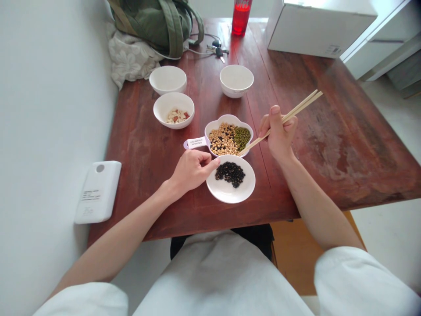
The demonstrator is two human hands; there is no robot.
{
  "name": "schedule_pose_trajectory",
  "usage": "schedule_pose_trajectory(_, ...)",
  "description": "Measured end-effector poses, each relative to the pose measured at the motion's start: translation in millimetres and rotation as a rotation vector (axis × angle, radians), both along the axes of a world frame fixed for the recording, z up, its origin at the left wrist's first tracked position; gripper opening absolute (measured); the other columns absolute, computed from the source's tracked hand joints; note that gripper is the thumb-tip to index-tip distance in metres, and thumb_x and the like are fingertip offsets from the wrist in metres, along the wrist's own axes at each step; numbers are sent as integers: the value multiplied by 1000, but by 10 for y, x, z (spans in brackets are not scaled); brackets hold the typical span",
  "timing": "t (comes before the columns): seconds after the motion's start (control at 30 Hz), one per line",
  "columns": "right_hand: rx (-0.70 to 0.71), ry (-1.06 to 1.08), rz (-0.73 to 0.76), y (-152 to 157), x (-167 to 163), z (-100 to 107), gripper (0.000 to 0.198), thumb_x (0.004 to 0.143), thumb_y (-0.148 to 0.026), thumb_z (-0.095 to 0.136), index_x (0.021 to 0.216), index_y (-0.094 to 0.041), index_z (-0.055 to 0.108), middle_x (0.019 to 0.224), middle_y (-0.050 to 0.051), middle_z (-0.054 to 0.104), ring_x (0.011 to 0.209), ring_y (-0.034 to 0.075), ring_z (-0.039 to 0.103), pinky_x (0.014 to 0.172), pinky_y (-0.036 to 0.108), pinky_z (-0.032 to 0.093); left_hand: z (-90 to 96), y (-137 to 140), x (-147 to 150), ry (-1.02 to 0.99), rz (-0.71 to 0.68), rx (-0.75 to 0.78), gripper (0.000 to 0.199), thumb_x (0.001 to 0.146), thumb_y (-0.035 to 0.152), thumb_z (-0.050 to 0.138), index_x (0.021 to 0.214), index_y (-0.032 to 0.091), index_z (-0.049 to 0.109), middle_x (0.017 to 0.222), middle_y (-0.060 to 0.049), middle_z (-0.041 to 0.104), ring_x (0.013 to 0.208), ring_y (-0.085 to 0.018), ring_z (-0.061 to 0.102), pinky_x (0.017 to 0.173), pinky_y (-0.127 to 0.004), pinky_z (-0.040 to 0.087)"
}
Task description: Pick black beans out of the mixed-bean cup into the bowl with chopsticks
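My right hand (279,134) is closed around a pair of wooden chopsticks (304,103). Their tips reach down to the near edge of a flower-shaped bowl (251,126), which has a handle pointing left. Inside that bowl lie yellow soybeans (224,141) with some black beans among them, and green mung beans (242,138) on the right. Just in front of it is a small white dish (230,195) with a heap of black beans (232,173). My left hand (194,170) grips this dish at its left rim, thumb on the edge and fingers curled.
Farther back stand a white bowl of pale and reddish pieces (174,122) and two more white bowls, one left (167,81) and one right (237,83). A power bank (98,193) lies at left. Behind are a green bag (151,26), keys (217,50), a red bottle (241,19) and a white box (309,33).
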State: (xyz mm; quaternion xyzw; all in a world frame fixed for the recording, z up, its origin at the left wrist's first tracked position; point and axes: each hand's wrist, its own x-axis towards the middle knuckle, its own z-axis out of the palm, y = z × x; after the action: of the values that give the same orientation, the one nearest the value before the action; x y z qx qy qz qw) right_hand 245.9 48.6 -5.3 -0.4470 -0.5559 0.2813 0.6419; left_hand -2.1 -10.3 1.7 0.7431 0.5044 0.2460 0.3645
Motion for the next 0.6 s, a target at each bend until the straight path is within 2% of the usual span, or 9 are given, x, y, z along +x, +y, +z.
schedule_pose_trajectory(0.17,32,25,31,-4,2,6,69,95,-59,53,37,-21,51,36,-1,46,34,8,43,40,30,24,7,6,-4,49,8,9,50,89,41,62,49,16,45,47,4,40,48,-8,32,50,-24,24)
schedule_pose_trajectory(0.6,6,-23,14,-23,-9,42,73,93,-67,49,36,-23,45,35,-1,40,35,9,41,41,30,23,-23,8,-14,56,-4,20,51,90,43,62,50,16,45,48,3,40,49,-8,33,50,-24,24)
